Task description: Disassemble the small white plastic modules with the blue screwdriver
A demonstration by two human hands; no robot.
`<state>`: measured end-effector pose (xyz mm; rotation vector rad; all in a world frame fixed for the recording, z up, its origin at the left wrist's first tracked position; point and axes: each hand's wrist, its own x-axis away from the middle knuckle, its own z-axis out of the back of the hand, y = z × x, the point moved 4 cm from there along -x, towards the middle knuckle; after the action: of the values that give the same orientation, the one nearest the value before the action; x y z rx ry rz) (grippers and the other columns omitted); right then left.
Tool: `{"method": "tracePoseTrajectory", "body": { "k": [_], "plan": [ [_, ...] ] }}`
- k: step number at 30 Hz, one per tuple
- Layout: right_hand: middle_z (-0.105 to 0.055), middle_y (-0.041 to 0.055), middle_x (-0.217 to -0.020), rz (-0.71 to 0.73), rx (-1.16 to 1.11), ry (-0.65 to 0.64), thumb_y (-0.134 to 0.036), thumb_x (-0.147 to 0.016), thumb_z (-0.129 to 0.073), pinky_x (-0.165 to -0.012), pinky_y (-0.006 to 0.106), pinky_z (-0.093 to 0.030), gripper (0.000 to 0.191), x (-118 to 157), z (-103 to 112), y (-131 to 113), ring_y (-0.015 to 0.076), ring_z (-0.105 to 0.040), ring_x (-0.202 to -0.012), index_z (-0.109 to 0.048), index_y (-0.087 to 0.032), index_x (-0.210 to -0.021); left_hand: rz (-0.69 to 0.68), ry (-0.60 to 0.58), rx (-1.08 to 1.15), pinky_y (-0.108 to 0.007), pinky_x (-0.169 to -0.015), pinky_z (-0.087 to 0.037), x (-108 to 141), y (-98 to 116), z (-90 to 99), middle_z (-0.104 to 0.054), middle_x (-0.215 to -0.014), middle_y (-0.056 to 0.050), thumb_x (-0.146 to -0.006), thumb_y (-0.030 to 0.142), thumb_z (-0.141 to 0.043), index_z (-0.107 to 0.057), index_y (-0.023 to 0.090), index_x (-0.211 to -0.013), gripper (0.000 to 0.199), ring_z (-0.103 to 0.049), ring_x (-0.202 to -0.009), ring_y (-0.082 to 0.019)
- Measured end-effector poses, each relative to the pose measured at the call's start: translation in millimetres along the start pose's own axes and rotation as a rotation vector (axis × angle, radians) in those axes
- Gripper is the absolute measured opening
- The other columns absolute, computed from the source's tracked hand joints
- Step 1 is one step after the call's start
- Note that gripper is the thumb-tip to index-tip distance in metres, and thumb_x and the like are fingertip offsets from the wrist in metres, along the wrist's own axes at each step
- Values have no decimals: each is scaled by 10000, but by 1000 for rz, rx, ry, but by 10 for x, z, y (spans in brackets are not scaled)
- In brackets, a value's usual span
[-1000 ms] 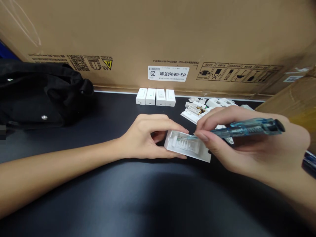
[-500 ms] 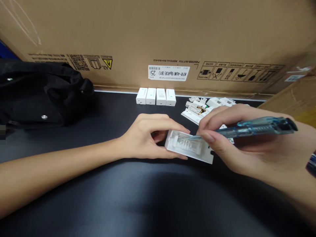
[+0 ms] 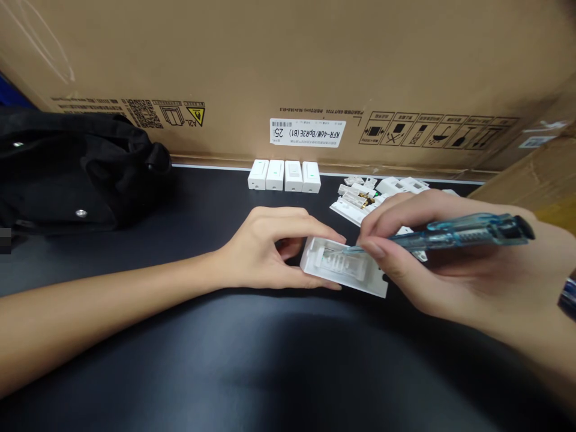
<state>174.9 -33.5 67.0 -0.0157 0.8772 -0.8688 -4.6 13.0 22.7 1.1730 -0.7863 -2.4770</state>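
Left hand [image 3: 265,249] has fingers part-open, gripping white housing [image 3: 377,284] by its side walls, over mid-surface [image 3: 252,348]; right hand [image 3: 454,273] has fingers closed on blue pen [image 3: 459,233]. Housing probably light, stiff, slightly slick; side walls best hold. Loose parts [image 3: 353,204] limit far-side room; nearside roomier.

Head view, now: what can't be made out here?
- Pen: tip too small and faint against the white housing; contact unclear.
- Loose white parts: partly behind the right hand.
- Left hand: some fingers hidden behind its palm and the housing.
- Black bag: cut off by left edge.
- Carton: finest print too small.
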Motion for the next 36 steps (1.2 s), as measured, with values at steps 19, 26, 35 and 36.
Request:
{"method": "tracePoseTrajectory", "body": {
  "k": [19, 26, 35, 36],
  "plan": [
    [-694, -19, -713, -1, 25, -33, -278, -824, -721, -534, 285, -462, 133, -31, -43, -35, 153, -652, -611, -605, -247, -765, 26, 13, 20, -206, -480, -365, 16, -18, -8, -608, -701, 10, -667, 396, -868, -743, 170, -1045, 458, -402, -495, -51],
    [-649, 57, -821, -35, -39, 268, -308, -971, -494, -679, 374, -514, 189, -13, 143, -46, 205, -635, -762, -574, -266, -805, 449, 8, 365, -200, -431, -330, 19, -213, -24, -640, -687, 15, -801, 438, -760, -609, 208, -1016, 349, -460, -476, -63],
    [-699, 18, -877, 91, -3, 55, -83, -854, -593, -682, 300, -505, 247, -28, -49, -97, 171, -663, -765, -613, -264, -1020, 714, 254, 785, -166, -492, -388, -6, -317, -61, -701, -850, -37, -876, 446, -683, -540, 163, -859, 317, -505, -514, -33],
    [-702, 14, -880, 85, -4, 27, -80, -837, -616, -672, 296, -507, 273, -18, -102, -87, 168, -663, -752, -609, -267, -1035, 730, 280, 825, -162, -503, -396, 0, -293, -82, -697, -848, -31, -874, 442, -686, -534, 162, -847, 320, -512, -525, -32]
  ]
}}
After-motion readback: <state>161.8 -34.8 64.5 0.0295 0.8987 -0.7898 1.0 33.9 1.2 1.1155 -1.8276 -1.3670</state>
